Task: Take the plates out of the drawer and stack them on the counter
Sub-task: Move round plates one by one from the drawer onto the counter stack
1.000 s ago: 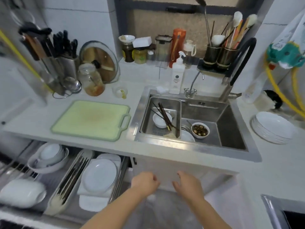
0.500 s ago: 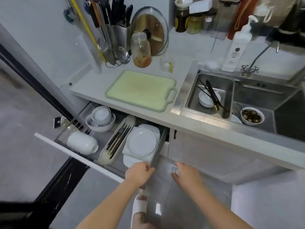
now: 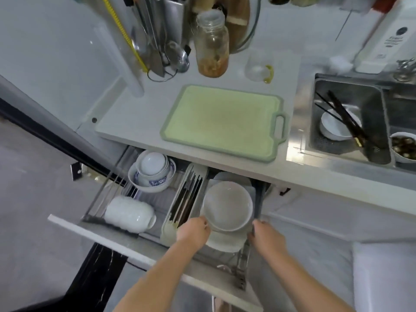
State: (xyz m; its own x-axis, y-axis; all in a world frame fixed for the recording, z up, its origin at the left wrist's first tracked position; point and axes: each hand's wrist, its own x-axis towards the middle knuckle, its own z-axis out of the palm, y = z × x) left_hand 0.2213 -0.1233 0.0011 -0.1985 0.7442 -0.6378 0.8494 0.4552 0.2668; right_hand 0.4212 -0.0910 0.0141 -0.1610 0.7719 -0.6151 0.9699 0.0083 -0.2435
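Flanking plates (image 3: 227, 206) in drawer (image 3: 94, 233) — both hands (image 3: 194, 229); no legible writing.

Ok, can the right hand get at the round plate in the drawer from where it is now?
Probably yes. The right hand sits at the near right edge of the round plate, beside the drawer's metal side rail, with nothing lying over the plate. The left hand is at the opposite edge.

Left hand (image 3: 194, 230) and right hand (image 3: 265, 236) at opposite rims of plates (image 3: 227, 207) in open drawer (image 3: 126, 248).
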